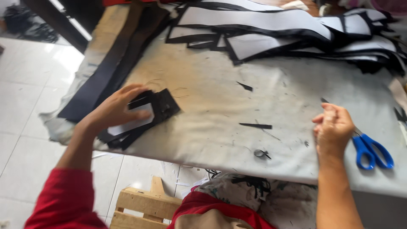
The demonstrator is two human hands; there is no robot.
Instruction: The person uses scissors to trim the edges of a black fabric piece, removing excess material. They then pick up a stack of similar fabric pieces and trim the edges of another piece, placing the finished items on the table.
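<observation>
My left hand (113, 108) rests on a small stack of black and white cut fabric pieces (146, 114) near the table's left front edge, fingers pressing on top. My right hand (333, 127) hovers over the table at the right with its fingers curled together; whether anything small is pinched in it I cannot tell. Blue-handled scissors (373, 152) lie on the table just right of that hand, apart from it.
The table is covered with a stained grey cloth (220, 101). Piles of black-edged white fabric pieces (271, 29) fill the back. Long black strips (110, 68) lie at the left. Black scraps (255, 126) dot the middle. A wooden pallet (144, 205) stands on the white tile floor.
</observation>
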